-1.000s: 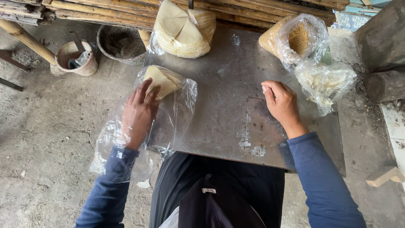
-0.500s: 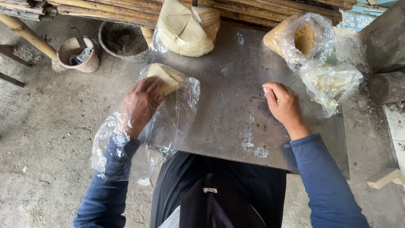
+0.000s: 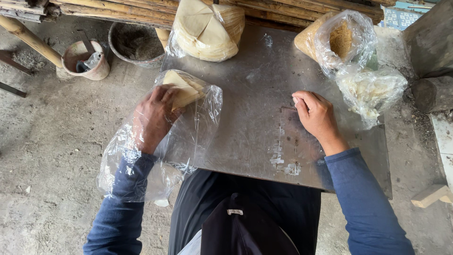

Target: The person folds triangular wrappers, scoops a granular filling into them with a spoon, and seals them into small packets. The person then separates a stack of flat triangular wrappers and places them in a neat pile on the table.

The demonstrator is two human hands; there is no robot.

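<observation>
Head view: I see my left hand (image 3: 152, 118) pushed inside a clear plastic bag (image 3: 188, 137), fingers closed on a pale folded wafer (image 3: 181, 89) at the left edge of the metal table (image 3: 255, 123). My right hand (image 3: 317, 113) rests on the tabletop, fingers curled loosely together, holding nothing. Beyond lie a bagged stack of round wafers (image 3: 207, 28) and two more filled bags (image 3: 344, 42).
</observation>
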